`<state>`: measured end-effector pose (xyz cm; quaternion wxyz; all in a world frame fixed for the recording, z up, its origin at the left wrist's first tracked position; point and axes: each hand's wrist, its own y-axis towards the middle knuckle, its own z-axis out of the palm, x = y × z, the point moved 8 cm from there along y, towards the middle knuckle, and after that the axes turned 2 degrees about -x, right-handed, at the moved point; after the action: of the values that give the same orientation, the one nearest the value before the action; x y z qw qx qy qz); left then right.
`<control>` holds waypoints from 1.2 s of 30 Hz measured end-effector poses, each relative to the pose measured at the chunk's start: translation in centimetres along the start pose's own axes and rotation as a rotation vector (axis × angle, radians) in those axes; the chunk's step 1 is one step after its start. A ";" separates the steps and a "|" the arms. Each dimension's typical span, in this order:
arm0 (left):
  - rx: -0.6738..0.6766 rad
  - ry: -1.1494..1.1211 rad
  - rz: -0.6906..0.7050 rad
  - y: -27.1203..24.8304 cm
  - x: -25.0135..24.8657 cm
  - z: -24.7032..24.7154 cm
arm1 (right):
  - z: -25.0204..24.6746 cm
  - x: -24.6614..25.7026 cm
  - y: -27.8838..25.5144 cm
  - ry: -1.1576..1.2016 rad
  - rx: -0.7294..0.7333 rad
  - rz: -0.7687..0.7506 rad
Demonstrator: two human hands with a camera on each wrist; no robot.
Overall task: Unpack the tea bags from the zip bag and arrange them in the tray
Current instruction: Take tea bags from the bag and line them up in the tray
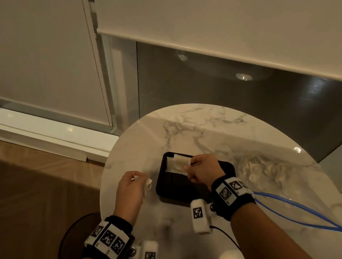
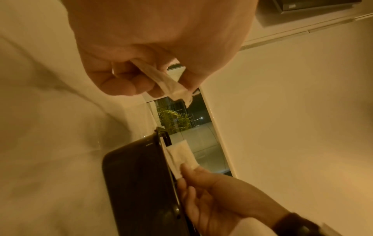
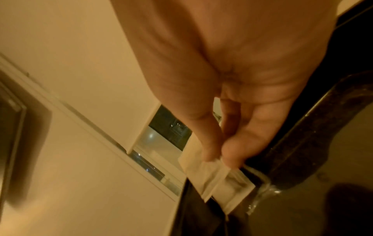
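A black rectangular tray (image 1: 178, 193) sits on the round marble table (image 1: 199, 129). My right hand (image 1: 201, 170) reaches over the tray's far left corner and pinches a white tea bag (image 1: 179, 161) above another tea bag (image 1: 173, 168) lying in that corner. The pinch of thumb and fingers on the tea bag (image 3: 212, 174) shows in the right wrist view. My left hand (image 1: 132, 187) hovers left of the tray and grips a second tea bag (image 1: 148, 183), seen as a crumpled tea bag (image 2: 167, 83) in the left wrist view. A clear zip bag (image 1: 280, 179) with a blue seal lies right of the tray.
The table edge curves close to my left hand, with wooden floor (image 1: 22, 196) beyond it. A window blind (image 1: 226, 22) and dark glass stand behind the table. A dark round stool (image 1: 77, 233) stands under the table's near left edge.
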<state>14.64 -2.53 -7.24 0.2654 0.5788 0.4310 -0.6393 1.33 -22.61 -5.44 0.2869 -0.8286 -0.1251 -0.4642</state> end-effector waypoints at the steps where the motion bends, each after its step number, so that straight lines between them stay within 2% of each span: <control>1: 0.023 0.006 -0.029 -0.1 0.4 0.3 | 0.6 -0.3 0.5 -0.052 0.036 0.026; 5: 0.046 0.057 -0.094 -0.1 1.7 1.4 | 2.2 -0.4 2.0 -0.247 0.078 0.039; 12: -0.002 0.240 0.014 1.0 1.8 1.4 | 3.5 -0.5 3.2 -0.366 0.098 0.102; 22: -0.008 0.312 0.118 1.2 1.1 1.3 | 3.3 0.0 4.9 -0.440 0.073 0.133; 24: -0.006 0.332 0.129 1.2 1.0 1.3 | 3.0 0.5 5.1 -0.426 0.102 0.146; 28: -0.001 0.362 0.139 1.3 0.9 1.3 | 2.6 0.8 5.9 -0.648 0.081 0.141; 31: 0.005 0.364 0.135 1.3 0.9 1.3 | 3.4 0.0 6.4 -0.651 0.138 0.160; 34: 0.013 0.360 0.137 1.3 0.9 1.4 | 3.4 -0.1 6.5 -0.642 0.138 0.157; 36: 0.012 0.358 0.141 1.3 0.9 1.3 | 3.3 0.0 6.2 -0.720 0.127 0.152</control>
<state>14.90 -4.17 -8.51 0.2251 0.7137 0.4258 -0.5087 6.55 -25.68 -8.97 0.3090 -0.9262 -0.1848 -0.1116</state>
